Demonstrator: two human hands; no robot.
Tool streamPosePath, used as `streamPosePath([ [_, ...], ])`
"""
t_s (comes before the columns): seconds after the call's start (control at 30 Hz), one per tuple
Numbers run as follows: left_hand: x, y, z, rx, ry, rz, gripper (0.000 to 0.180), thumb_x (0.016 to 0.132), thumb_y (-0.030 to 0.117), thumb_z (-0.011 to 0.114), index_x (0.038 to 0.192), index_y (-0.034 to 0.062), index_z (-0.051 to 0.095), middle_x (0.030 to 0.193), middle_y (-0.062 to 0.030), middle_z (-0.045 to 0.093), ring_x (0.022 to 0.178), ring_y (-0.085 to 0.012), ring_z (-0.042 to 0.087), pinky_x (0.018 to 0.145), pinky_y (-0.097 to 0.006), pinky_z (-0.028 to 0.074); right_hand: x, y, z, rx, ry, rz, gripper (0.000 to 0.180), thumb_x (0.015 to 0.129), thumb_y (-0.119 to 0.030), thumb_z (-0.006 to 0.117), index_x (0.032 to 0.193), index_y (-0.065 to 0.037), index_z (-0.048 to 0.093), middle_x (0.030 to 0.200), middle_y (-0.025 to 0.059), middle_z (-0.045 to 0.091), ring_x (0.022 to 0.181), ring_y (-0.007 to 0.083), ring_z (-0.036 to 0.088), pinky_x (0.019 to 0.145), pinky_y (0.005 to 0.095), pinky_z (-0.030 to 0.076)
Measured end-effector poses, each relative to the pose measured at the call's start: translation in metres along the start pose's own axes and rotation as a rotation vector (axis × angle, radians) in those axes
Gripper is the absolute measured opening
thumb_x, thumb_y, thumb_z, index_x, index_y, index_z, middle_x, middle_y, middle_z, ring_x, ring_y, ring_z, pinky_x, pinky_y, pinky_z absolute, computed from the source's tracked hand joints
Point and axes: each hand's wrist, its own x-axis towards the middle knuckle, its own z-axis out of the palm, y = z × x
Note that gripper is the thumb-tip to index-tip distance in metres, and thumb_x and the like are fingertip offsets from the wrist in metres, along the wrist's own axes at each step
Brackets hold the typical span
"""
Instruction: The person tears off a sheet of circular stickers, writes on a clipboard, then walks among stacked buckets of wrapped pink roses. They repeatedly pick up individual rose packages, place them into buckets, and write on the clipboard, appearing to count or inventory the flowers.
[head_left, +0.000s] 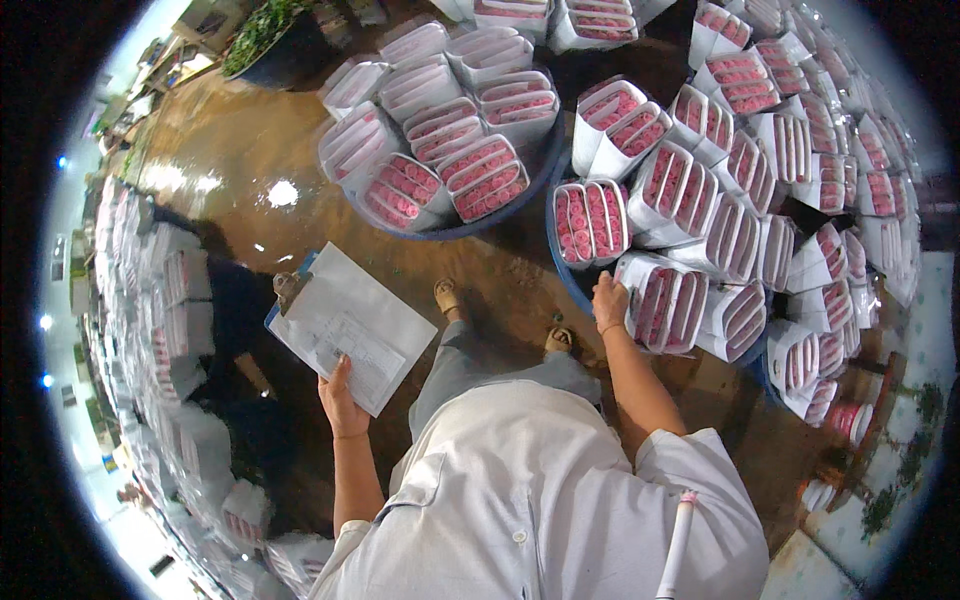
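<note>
My left hand [340,398] grips the near edge of a clipboard [347,326] with a white printed sheet, held out over the wet brown floor. My right hand [608,303] reaches forward and rests on the top edge of a white-wrapped bunch of pink roses [664,305]. That bunch stands among several like it in a blue tub [566,274]. My feet in sandals show below, between the two hands.
A second round blue tub [452,228] of wrapped rose bunches stands ahead. More bunches crowd the right side [800,150] and line the left edge [180,290]. A wet shiny floor [230,180] lies ahead left. A white pen [678,540] sits on my shoulder.
</note>
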Motion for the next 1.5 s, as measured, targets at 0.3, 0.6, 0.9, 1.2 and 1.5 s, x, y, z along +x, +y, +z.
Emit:
streamPosePath([
  [0.3,0.188,0.076,0.030,0.076,-0.195,-0.051,0.049,0.086,0.013,0.067,0.129,-0.0016,0.049,0.120,-0.0138,0.061,0.108,-0.0285,0.060,0.095,-0.042,0.048,0.058,-0.082,0.036,-0.583,0.160,-0.309,0.037,0.094,-0.026,0.054,0.077,0.005,0.065,0.074,0.0281,0.061,0.073,0.0453,0.061,0.068,0.0520,0.047],
  [0.6,0.252,0.104,0.045,0.113,-0.245,-0.063,0.052,0.087,0.012,0.067,0.133,-0.0038,0.047,0.124,-0.0152,0.059,0.111,-0.0296,0.059,0.096,-0.042,0.048,0.066,-0.090,0.119,-0.307,0.106,-0.259,0.035,0.094,-0.031,0.058,0.094,0.003,0.066,0.085,0.0246,0.066,0.083,0.0428,0.064,0.075,0.0486,0.049],
  [0.9,0.252,0.093,0.060,0.211,0.018,-0.074,0.058,0.087,0.013,0.067,0.136,-0.0044,0.042,0.126,-0.0177,0.057,0.113,-0.0313,0.058,0.097,-0.043,0.047,0.013,-0.019,0.275,0.758,-0.254,0.764,0.035,0.094,-0.040,0.059,0.111,-0.009,0.059,0.093,0.0048,0.068,0.077,0.0200,0.067,0.066,0.0398,0.051],
  [1.2,0.239,0.086,0.071,0.196,0.003,-0.012,0.057,0.086,0.017,0.069,0.134,-0.0025,0.045,0.125,-0.0152,0.058,0.111,-0.0294,0.060,0.093,-0.042,0.050,0.008,-0.011,0.348,1.319,-0.178,0.985,0.036,0.095,-0.045,0.051,0.117,-0.017,0.058,0.106,0.0005,0.059,0.090,0.0186,0.055,0.074,0.0374,0.048],
  [1.5,0.209,0.077,0.093,0.240,0.067,0.020,0.050,0.087,0.015,0.068,0.130,-0.0010,0.049,0.121,-0.0128,0.061,0.108,-0.0278,0.062,0.092,-0.042,0.051,0.010,-0.004,0.333,1.068,-0.320,0.950,0.037,0.098,-0.043,0.045,0.121,-0.017,0.054,0.118,0.0040,0.055,0.106,0.0225,0.052,0.093,0.0459,0.041],
])
